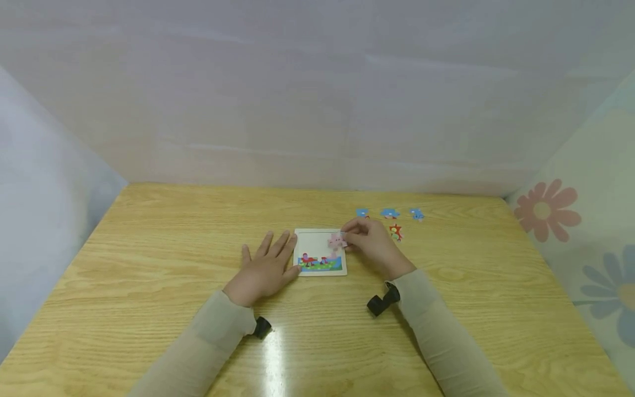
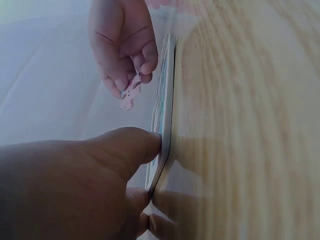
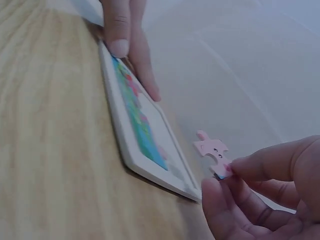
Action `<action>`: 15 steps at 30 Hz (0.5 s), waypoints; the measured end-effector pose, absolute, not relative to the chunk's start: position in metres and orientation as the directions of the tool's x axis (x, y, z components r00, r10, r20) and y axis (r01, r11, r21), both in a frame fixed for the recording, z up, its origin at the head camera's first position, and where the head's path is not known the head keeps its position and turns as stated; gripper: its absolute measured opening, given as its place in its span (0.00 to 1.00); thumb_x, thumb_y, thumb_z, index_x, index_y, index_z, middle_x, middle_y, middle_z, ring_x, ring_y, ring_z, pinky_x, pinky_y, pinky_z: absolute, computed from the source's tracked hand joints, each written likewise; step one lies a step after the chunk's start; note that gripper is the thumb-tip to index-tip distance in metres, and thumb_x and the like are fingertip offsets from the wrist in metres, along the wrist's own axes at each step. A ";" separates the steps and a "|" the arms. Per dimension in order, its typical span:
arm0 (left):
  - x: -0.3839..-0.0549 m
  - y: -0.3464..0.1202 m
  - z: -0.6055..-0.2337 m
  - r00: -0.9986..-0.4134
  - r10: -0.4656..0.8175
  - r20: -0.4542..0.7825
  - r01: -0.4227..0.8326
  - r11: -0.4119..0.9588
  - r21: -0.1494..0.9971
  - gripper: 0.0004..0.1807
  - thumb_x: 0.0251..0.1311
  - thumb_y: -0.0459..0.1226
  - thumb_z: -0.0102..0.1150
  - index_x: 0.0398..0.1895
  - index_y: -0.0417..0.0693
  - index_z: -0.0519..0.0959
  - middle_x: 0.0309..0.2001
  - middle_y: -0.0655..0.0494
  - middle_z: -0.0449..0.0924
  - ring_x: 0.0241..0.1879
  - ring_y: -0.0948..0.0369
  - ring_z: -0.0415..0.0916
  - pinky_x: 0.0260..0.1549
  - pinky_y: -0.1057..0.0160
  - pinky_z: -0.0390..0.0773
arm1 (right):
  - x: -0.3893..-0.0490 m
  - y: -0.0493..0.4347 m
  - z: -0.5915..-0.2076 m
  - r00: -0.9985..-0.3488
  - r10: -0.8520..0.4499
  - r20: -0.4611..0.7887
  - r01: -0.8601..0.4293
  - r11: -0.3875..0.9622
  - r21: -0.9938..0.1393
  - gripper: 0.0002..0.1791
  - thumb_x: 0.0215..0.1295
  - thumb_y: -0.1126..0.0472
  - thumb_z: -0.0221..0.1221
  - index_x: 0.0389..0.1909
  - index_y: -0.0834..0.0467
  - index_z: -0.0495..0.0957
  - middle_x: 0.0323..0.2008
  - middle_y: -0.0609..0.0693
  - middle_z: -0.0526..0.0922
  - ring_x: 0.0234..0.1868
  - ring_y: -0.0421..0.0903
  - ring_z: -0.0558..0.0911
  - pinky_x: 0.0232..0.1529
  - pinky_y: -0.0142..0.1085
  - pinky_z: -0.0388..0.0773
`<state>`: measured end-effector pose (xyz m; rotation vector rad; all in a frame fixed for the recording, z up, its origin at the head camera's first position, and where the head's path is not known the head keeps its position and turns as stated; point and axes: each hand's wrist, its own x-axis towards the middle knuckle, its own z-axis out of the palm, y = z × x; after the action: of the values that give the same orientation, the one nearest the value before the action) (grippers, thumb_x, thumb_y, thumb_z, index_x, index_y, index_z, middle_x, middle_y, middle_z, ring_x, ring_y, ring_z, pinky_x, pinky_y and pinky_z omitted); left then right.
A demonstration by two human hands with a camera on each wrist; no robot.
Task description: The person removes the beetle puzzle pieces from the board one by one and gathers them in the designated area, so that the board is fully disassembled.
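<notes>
A white-framed puzzle board [image 1: 317,231] lies flat on the table, its lower strip filled with a colourful picture and its upper part bare white. Over the board's right side, my right hand [image 1: 374,245] pinches a pink puzzle piece [image 3: 214,152] between thumb and fingers. That piece shows small eyes and is held above the board, apart from it, in the right wrist view. My left hand [image 1: 265,270] lies spread on the table at the board's left edge. Its thumb [image 2: 145,145] touches the frame in the left wrist view.
Loose blue puzzle pieces [image 1: 390,213] lie in a row beyond my right hand. A red and green piece [image 1: 396,232] lies just in front of them. Pale cloth [image 1: 317,121] hangs behind the wooden table [image 1: 198,215], and a flowered panel [image 1: 585,237] stands at the right.
</notes>
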<state>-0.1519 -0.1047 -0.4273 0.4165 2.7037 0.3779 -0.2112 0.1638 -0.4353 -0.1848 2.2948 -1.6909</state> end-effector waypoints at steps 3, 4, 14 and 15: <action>-0.152 -0.104 -0.427 -0.885 0.335 -0.323 0.232 0.920 0.317 0.42 0.78 0.58 0.40 0.83 0.56 0.36 0.83 0.56 0.31 0.80 0.45 0.24 0.64 0.22 0.28 | -0.214 0.173 -0.430 -0.951 -0.271 -0.152 0.057 0.329 -0.943 0.09 0.70 0.66 0.62 0.49 0.63 0.81 0.44 0.57 0.83 0.40 0.50 0.86 0.45 0.40 0.85; -0.152 -0.104 -0.427 -0.885 0.335 -0.324 0.231 0.919 0.318 0.42 0.78 0.58 0.40 0.83 0.56 0.36 0.83 0.56 0.31 0.80 0.45 0.24 0.64 0.22 0.28 | -0.215 0.176 -0.428 -0.950 -0.276 -0.147 0.045 0.346 -0.937 0.10 0.70 0.65 0.63 0.50 0.63 0.81 0.44 0.57 0.83 0.41 0.51 0.86 0.45 0.40 0.85; -0.151 -0.103 -0.425 -0.886 0.334 -0.322 0.229 0.919 0.321 0.42 0.78 0.58 0.40 0.83 0.56 0.36 0.83 0.56 0.32 0.80 0.45 0.24 0.64 0.22 0.28 | -0.225 0.206 -0.417 -0.944 -0.314 -0.104 -0.012 0.347 -0.938 0.14 0.71 0.66 0.62 0.53 0.67 0.79 0.44 0.59 0.81 0.42 0.49 0.85 0.47 0.40 0.85; -0.151 -0.103 -0.425 -0.886 0.334 -0.323 0.229 0.919 0.322 0.42 0.78 0.58 0.40 0.83 0.56 0.36 0.83 0.56 0.32 0.80 0.45 0.24 0.64 0.22 0.28 | -0.226 0.209 -0.417 -0.944 -0.313 -0.103 -0.012 0.344 -0.939 0.14 0.71 0.66 0.62 0.54 0.68 0.79 0.44 0.59 0.81 0.42 0.49 0.85 0.48 0.40 0.85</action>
<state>-0.1510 -0.1032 -0.4253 0.4122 2.7023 0.3902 -0.2257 0.2094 -0.4169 -0.2913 2.3452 -1.6350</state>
